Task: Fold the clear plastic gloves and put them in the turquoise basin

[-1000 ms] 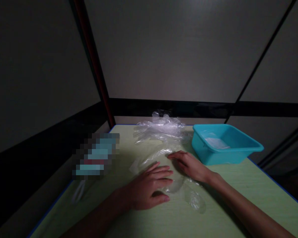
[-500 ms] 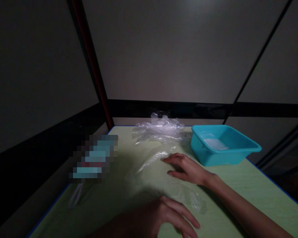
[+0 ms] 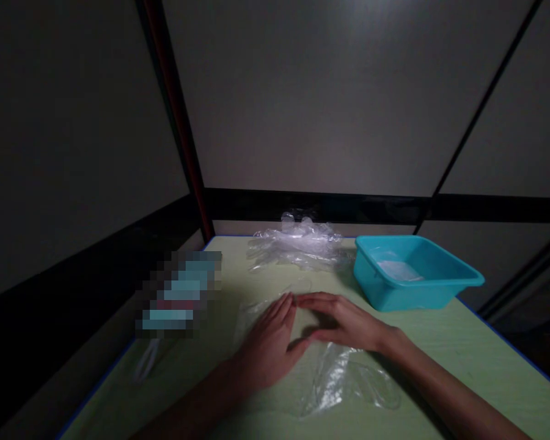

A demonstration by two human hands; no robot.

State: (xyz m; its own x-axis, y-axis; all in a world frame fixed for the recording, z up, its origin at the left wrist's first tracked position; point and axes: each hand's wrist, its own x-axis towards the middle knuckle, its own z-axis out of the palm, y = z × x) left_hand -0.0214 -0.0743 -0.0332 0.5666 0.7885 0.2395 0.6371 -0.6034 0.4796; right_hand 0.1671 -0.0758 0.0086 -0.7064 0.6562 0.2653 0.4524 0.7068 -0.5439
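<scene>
A clear disposable plastic glove [image 3: 332,379] lies spread on the table in front of me, thin and wrinkled. My left hand [image 3: 268,348] rests palm down on it, its fingers stretched out and together, thumb apart. From the right, my right hand [image 3: 348,321] reaches in over the plastic with slightly bent fingers and its thumb apart. The fingertips of both hands meet near the glove's far part, and the thumbs come close together too. Part of the glove is hidden under my hands.
Behind my hands sits a heap of clear plastic gloves [image 3: 297,244]. A turquoise basin [image 3: 412,296] at the back right has something whitish inside. On the left lies a pixelated object [image 3: 178,293] with a white loop. Dark-banded wall panels [image 3: 311,122] border the green table [image 3: 201,397].
My left hand has moved forward and left from the near edge and now lies flat on the glove, meeting my right hand. The right hand has barely shifted. The near plastic looks more spread.
</scene>
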